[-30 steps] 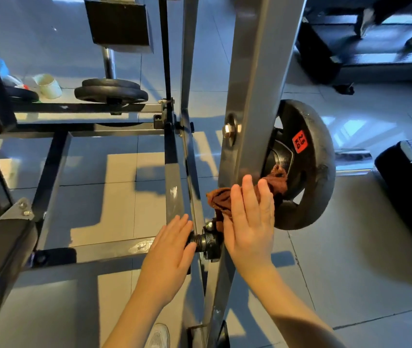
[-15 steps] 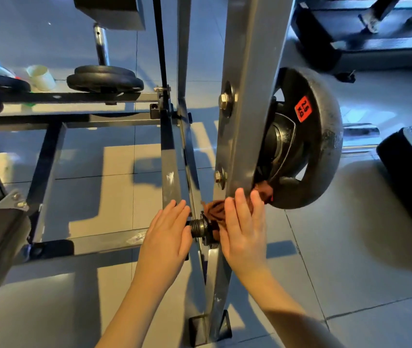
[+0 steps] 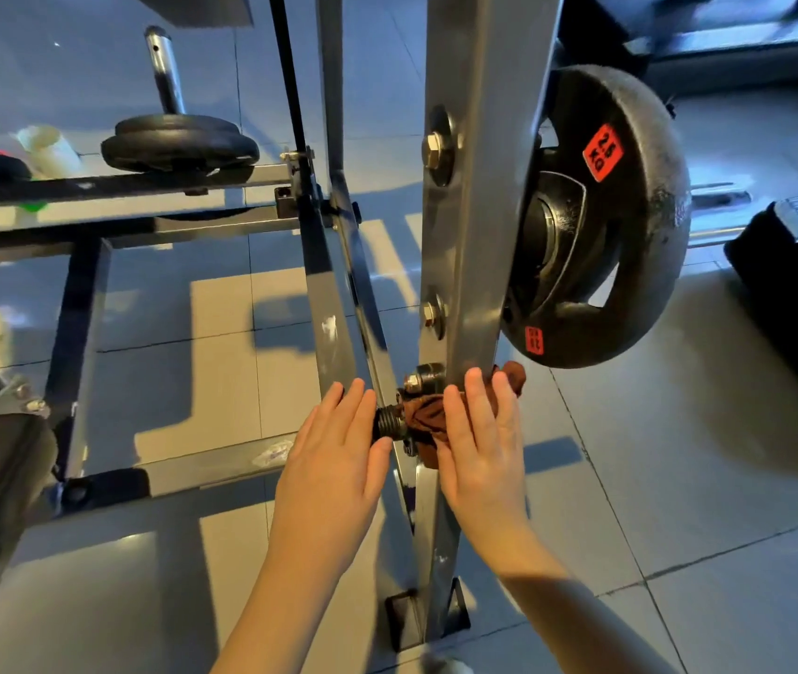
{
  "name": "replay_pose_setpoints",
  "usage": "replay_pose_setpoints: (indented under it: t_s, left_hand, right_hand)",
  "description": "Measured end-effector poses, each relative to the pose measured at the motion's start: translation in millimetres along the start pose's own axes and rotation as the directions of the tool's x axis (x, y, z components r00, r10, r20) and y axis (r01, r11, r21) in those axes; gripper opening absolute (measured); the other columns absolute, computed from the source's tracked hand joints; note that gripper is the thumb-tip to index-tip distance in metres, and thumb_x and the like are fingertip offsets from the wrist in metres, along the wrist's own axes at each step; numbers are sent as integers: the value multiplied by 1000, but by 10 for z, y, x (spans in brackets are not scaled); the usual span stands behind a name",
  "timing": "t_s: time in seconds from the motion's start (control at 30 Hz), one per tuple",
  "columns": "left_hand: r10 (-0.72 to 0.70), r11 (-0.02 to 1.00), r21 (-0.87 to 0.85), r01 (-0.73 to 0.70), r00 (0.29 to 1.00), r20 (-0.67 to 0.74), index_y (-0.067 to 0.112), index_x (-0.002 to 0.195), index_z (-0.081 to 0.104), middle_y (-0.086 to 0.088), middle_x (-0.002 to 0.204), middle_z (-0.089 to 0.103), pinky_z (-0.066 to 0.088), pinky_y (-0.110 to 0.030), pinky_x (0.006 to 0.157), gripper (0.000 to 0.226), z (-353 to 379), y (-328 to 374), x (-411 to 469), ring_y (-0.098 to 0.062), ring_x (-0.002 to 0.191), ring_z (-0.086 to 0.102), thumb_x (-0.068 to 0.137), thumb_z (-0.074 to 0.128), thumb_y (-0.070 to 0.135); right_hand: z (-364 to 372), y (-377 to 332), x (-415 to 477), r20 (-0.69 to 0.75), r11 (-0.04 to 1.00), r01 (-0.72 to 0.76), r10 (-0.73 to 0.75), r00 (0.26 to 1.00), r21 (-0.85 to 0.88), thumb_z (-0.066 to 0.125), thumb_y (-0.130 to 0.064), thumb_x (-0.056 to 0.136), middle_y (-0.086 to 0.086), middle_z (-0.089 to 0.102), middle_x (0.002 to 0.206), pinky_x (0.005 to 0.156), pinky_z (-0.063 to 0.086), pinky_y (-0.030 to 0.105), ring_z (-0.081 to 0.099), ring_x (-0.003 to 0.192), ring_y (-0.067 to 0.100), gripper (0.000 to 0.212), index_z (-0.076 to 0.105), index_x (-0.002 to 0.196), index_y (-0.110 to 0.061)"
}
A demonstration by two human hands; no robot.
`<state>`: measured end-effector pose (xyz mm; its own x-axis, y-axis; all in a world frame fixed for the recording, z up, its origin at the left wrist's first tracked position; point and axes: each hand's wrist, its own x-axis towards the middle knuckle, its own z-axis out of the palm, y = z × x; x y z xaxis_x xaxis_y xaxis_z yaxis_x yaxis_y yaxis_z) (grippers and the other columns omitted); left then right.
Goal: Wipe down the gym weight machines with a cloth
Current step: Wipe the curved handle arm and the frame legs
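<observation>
Wiping: right hand point(image 3: 482, 445), fingers flat, presses brown cloth point(image 3: 424, 415) on steel upright point(image 3: 475, 187); left hand point(image 3: 334, 459), fingers straight, touches spring pin point(image 3: 387, 423). Base point(image 3: 431, 600) judged next.

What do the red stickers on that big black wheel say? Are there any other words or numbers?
"25 KG": large red sticker on the black weight plate; a dot between the digits cannot be ruled out.
Small red sticker low on the same plate: too blurred to read.
No other text shows.
</observation>
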<state>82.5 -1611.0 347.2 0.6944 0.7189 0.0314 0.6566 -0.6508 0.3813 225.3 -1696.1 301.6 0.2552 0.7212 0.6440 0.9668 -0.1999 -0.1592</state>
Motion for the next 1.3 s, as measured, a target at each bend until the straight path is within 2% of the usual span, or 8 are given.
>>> replay_pose_setpoints:
  t_s: [0.23, 0.43, 0.6, 0.77, 0.9, 1.0, 1.13, 1.3]
  left_hand:
    - [-3, 995, -99, -7, 996, -93, 7, 137, 49, -8, 142, 48, 10, -23, 114, 54, 63, -4, 20, -23, 136, 36, 98, 29, 38]
    - [-16, 994, -105, 0, 988, -152, 5, 133, 53, -9, 139, 52, 23, -36, 112, 52, 98, 13, 24, -26, 133, 42, 97, 31, 35]
    - [-10, 989, -143, -28, 966, -259, 2, 125, 59, -13, 131, 58, 30, -38, 109, 48, 145, 21, 39, -31, 127, 49, 95, 33, 29]
    - [-16, 987, -156, -44, 932, -362, 1, 119, 64, -14, 125, 62, 32, -39, 106, 46, 216, 18, 60, -33, 122, 54, 93, 35, 26]
    - [-27, 986, -160, -43, 912, -410, 3, 118, 66, -12, 122, 64, 32, -38, 104, 46, 271, 14, 72, -31, 120, 56, 93, 34, 26]
    - [-15, 985, -160, -60, 901, -433, 4, 117, 66, -11, 121, 65, 37, -40, 103, 47, 307, -2, 88, -30, 120, 56, 93, 33, 27]
    - [-34, 979, -194, -65, 883, -468, 6, 115, 68, -10, 119, 67, 47, -43, 99, 46, 330, 5, 96, -27, 119, 57, 91, 35, 27]
    - [-78, 974, -224, -37, 870, -486, 10, 118, 67, -6, 121, 66, 43, -39, 100, 43, 321, 61, 59, -24, 122, 55, 88, 44, 32]
  right_hand:
    - [-29, -13, 421, -151, 999, 7, 1, 988, 52, 29, -27, 108, -7, -6, 163, 122, 7, 41, -2, 150, 21, 55, 3, 156, -21]
    - [38, 29, 49, -61, 999, 43, -42, 997, 14, 24, -32, 108, -6, -7, 163, 119, 13, 45, -4, 150, 23, 54, 1, 156, -21]
    - [13, -38, 344, -153, 999, -13, 20, 988, 46, 27, -29, 108, -10, -10, 162, 122, 7, 42, -4, 150, 20, 55, -1, 155, -25]
    - [231, -56, -99, -181, 997, -77, 75, 981, -6, 28, -29, 107, -5, -4, 163, 118, 22, 48, 1, 150, 22, 56, 1, 156, -22]
    - [339, -85, -366, -145, 990, -143, 140, 980, -15, 20, -32, 108, 2, 9, 160, 122, 9, 40, -3, 150, 19, 53, -2, 156, -24]
    - [291, -79, -235, -160, 991, -136, 137, 978, 17, 19, -33, 108, -1, 8, 161, 121, 14, 41, 2, 149, 24, 48, 17, 152, -16]
    - [307, -110, -195, -232, 981, -193, 195, 953, 29, 21, -31, 107, 11, 28, 149, 115, 27, 50, 21, 143, 33, 43, 31, 143, -9]
    - [444, -34, -683, -139, 995, -101, 98, 985, -21, 17, -32, 106, -7, -1, 163, 121, 11, 42, -3, 150, 18, 51, 5, 156, -25]
